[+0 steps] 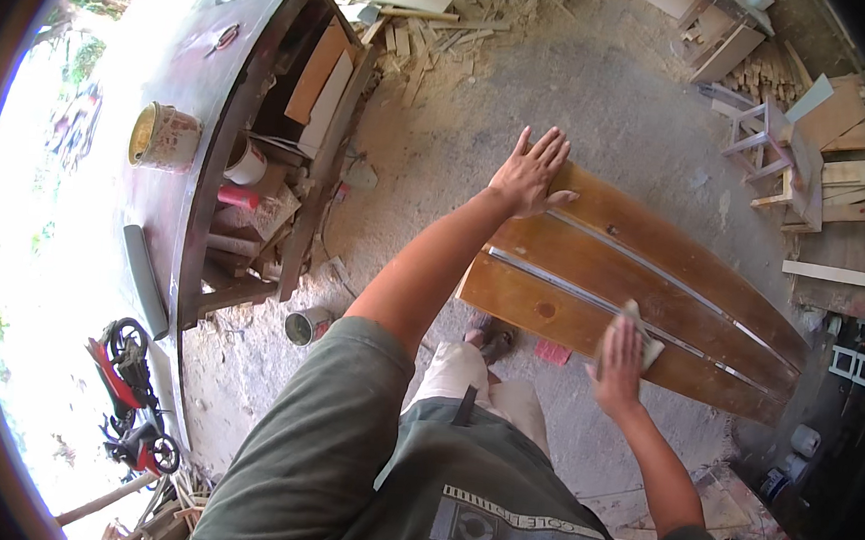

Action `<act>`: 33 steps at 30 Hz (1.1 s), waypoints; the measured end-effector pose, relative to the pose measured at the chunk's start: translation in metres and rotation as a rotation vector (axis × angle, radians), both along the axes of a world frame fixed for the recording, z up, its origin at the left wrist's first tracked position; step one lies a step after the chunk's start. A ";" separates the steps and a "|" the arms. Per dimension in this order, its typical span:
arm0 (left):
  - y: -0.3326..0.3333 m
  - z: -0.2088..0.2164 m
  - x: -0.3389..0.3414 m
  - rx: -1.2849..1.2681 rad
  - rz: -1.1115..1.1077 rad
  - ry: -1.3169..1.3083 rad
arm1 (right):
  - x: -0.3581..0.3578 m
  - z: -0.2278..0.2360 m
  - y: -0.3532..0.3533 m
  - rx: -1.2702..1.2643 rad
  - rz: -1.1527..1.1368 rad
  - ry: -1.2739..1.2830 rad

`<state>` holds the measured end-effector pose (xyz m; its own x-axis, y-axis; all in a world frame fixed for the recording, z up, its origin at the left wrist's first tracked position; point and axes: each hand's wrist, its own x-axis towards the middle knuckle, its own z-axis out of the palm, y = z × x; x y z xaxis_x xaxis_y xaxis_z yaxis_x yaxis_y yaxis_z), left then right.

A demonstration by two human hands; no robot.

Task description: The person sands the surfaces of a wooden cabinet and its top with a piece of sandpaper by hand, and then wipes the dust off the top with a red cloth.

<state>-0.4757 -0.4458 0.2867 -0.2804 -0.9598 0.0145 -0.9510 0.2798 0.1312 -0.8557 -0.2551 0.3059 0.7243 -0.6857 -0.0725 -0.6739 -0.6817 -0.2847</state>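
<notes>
Dusty concrete floor (522, 107) fills the middle of the view, with sawdust and offcuts (419, 12) heaped at the top and stacked wood pieces (836, 146) at the upper right. On the left stands a dark workbench (216, 88) with open shelves; a stained can (163, 137) sits on its top, and a white cup (249, 165) and a red tube (237, 197) lie on the shelves. A small tin (305, 327) rests on the floor by the bench's foot. A red motorbike (133, 390) shows at the lower left, out in bright light.

A long brown varnished panel (640, 283) stretches from the centre to the right, running down and away from the person, with two pale grooves along its length. It lies in front of the person, above their feet.

The left hand (533, 172) is spread flat, fingers apart, palm pressed on the panel's upper left end. The panel runs away from it to the lower right.

The right hand (620, 366) is curled over a pale sanding pad (637, 327), pinching it between thumb and fingers against the panel's near edge, about midway along its length. The pad's corner sticks out past the fingers onto the wood. A small red scrap (551, 353) lies on the floor just below the panel, between the two arms.
</notes>
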 end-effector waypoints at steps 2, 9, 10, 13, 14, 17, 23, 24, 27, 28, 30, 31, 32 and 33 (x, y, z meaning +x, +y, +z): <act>-0.004 0.001 0.005 -0.025 0.008 0.000 | 0.089 -0.002 -0.009 0.020 0.078 -0.076; -0.001 -0.010 0.010 -0.012 -0.015 0.045 | 0.229 0.017 -0.032 0.112 0.362 -0.125; -0.001 -0.011 0.011 -0.006 -0.008 0.050 | 0.186 0.020 -0.032 0.089 0.304 -0.152; -0.004 -0.006 0.006 -0.020 -0.004 0.026 | 0.025 0.003 -0.027 -0.052 0.300 0.141; -0.007 -0.008 0.004 -0.024 -0.007 0.025 | -0.003 0.003 -0.026 -0.135 0.332 0.228; -0.009 -0.009 0.003 0.002 0.009 -0.024 | 0.083 0.010 -0.034 -0.124 0.337 0.026; -0.004 -0.002 -0.004 0.133 0.031 -0.006 | 0.258 0.009 -0.037 0.011 0.532 0.102; -0.007 -0.003 -0.004 0.100 0.063 0.001 | 0.244 0.003 -0.037 -0.026 0.545 0.043; -0.003 -0.008 -0.003 0.063 0.135 -0.011 | 0.118 0.005 -0.038 -0.031 0.393 0.121; -0.001 -0.009 -0.006 0.061 0.134 0.017 | 0.068 0.003 -0.036 -0.037 0.366 0.181; -0.002 -0.006 -0.007 0.054 0.145 0.049 | 0.003 0.010 -0.035 -0.069 0.384 0.200; -0.005 -0.004 -0.008 0.047 0.180 0.042 | 0.011 0.007 -0.044 -0.062 0.404 0.099; -0.005 -0.003 -0.012 0.053 0.206 0.031 | 0.033 0.002 -0.046 -0.041 0.413 -0.006; -0.002 -0.002 -0.016 0.063 0.224 0.022 | 0.062 0.004 -0.044 -0.015 0.413 -0.108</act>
